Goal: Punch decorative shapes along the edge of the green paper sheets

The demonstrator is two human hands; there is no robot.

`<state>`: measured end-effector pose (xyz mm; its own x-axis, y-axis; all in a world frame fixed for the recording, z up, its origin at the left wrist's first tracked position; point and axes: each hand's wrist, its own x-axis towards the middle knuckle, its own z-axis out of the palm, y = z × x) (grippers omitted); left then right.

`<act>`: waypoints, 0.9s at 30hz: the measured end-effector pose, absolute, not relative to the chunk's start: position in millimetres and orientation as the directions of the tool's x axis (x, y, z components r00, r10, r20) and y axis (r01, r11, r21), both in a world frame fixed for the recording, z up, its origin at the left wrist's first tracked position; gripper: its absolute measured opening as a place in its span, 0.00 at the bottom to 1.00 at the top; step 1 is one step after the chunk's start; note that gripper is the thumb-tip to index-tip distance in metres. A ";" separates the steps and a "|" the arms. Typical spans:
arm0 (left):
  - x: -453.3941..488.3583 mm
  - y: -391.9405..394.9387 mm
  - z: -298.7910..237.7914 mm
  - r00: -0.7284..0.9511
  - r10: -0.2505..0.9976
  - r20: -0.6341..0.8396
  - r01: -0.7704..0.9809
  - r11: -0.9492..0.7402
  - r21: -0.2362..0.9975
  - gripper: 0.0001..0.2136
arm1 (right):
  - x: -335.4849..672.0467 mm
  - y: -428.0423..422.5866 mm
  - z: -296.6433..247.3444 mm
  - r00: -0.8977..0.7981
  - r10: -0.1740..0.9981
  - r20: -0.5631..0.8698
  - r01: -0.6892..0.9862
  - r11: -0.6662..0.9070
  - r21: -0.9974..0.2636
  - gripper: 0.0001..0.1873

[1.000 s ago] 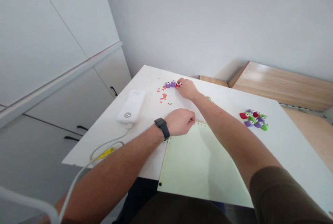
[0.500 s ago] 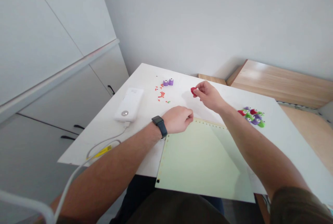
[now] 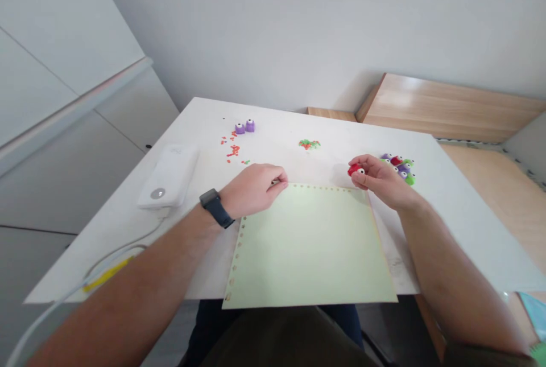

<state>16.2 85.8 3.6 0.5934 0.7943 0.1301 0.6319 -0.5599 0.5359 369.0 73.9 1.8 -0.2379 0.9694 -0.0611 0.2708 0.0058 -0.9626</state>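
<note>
A pale green sheet of paper (image 3: 311, 247) lies at the table's front, with small holes punched along its left and top edges. My left hand (image 3: 258, 188), a dark watch on its wrist, rests over the sheet's upper left corner. Its thumb and fingers are pressed together, and what is between them is hidden. In my right hand (image 3: 379, 179) is a small red one-eyed paper punch (image 3: 355, 169), gripped between thumb and fingers just above the sheet's upper right corner. A cluster of similar purple, red and green punches (image 3: 402, 169) sits right behind that hand.
Two purple punches (image 3: 244, 127) stand at the back left, near scattered red paper bits (image 3: 234, 151). A pile of green and red bits (image 3: 309, 144) lies mid-table. At left is a white power bank (image 3: 170, 176) with a cable. A wooden board (image 3: 447, 99) stands beyond the table.
My right hand has moved to the right with the red punch, uncovering the pile of paper bits. My left hand stays at the sheet's corner. The camera view has shifted.
</note>
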 end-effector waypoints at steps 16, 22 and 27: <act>7.3 91.9 8.6 0.541 0.832 0.119 0.698 -0.524 0.489 0.12 | 380.5 71.1 2.2 -0.230 0.973 0.001 0.343 0.082 -0.936 0.23; 6.8 91.7 13.2 0.536 0.836 0.119 0.687 -0.514 0.514 0.11 | 386.6 72.0 0.6 -0.222 0.975 -0.020 0.403 0.073 -0.912 0.22; 6.6 91.2 16.8 0.499 0.858 0.120 0.705 -0.483 0.519 0.10 | 388.8 71.8 1.5 -0.258 0.966 -0.035 0.405 0.076 -0.911 0.23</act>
